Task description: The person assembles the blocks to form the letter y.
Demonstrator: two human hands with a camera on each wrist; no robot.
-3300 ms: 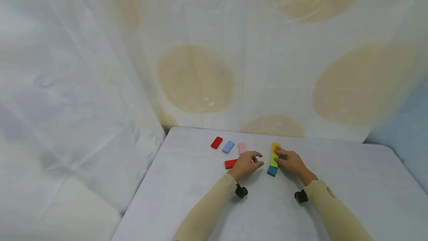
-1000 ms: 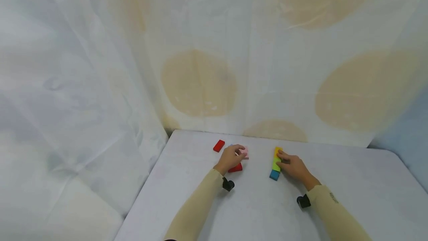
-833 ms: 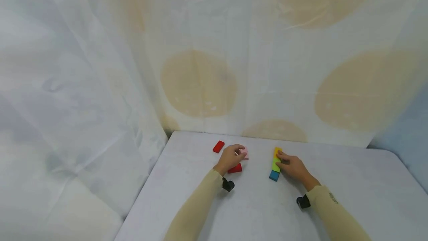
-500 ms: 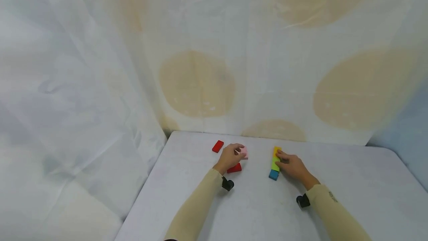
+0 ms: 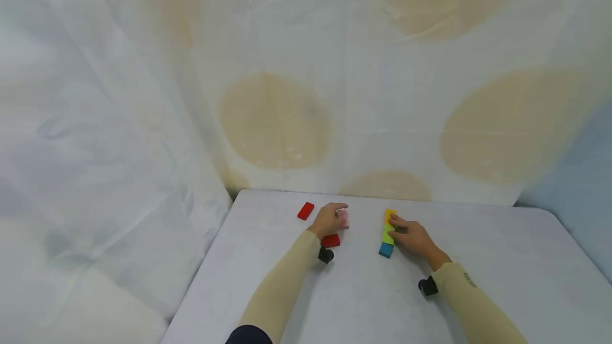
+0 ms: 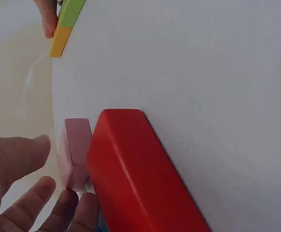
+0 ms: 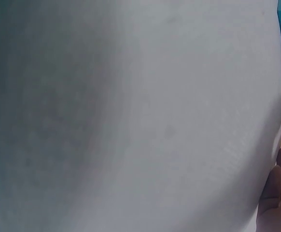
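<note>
My left hand [image 5: 336, 217] sits over the pink block [image 5: 345, 219], fingers curled at its near end [image 6: 75, 150] and thumb [image 6: 20, 154] just beside it. A red block [image 5: 331, 240] lies under that wrist and looms large in the left wrist view [image 6: 135, 179]. A second red block [image 5: 305, 210] lies further left. My right hand [image 5: 400, 226] rests straight fingertips against a row of a yellow block [image 5: 390, 214], a green block [image 5: 387, 234] and a blue block [image 5: 385, 250]. A fingertip [image 6: 49, 19] touches that row's yellow end.
The white table [image 5: 363, 301] meets draped white curtains [image 5: 287, 94] along its back and left edges. Black wrist cameras [image 5: 326, 255] hang under both sleeves. The right wrist view shows mostly bare tabletop [image 7: 131, 121] and my fingers [image 7: 278, 193].
Since 3.3 s ago my left hand moved left from beside the colour row to the pink block, covering the light blue block. Over the last second both hands hardly moved.
</note>
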